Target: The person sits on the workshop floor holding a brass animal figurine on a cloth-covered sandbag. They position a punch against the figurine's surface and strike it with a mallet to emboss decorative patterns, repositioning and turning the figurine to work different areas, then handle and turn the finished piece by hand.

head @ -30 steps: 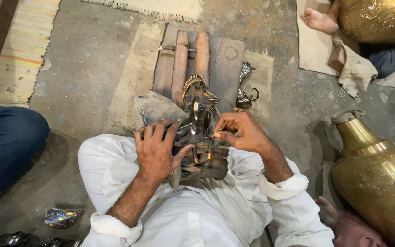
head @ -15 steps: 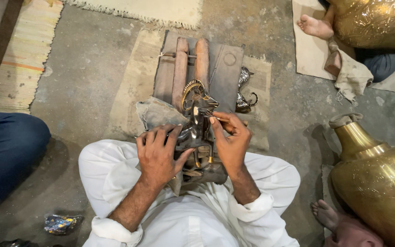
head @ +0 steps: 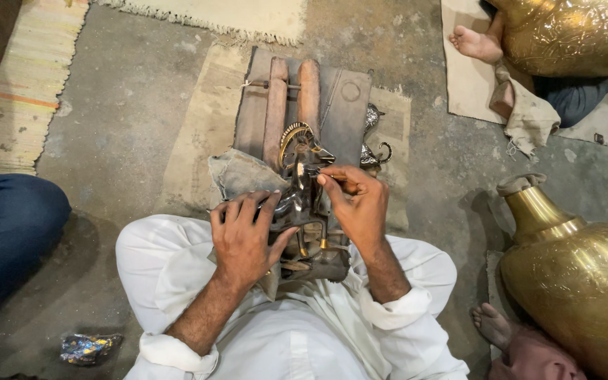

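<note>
Dark metal figurine (head: 302, 184) at frame centre on my lap, left hand (head: 246, 236) clamped around its body; right hand (head: 357, 203) pinches a thin tool, possibly a graver, against it. Wooden block (head: 346, 105) above.

The person sitting at the bottom centre of the frame wears white all over: loose white trousers, creased over both knees, and a white shirt. Both sleeves are rolled back into thick cuffs, leaving the forearms bare. The left hand (head: 244, 236) and right hand (head: 357, 204) are bare too, without gloves or rings that I can see.
</note>
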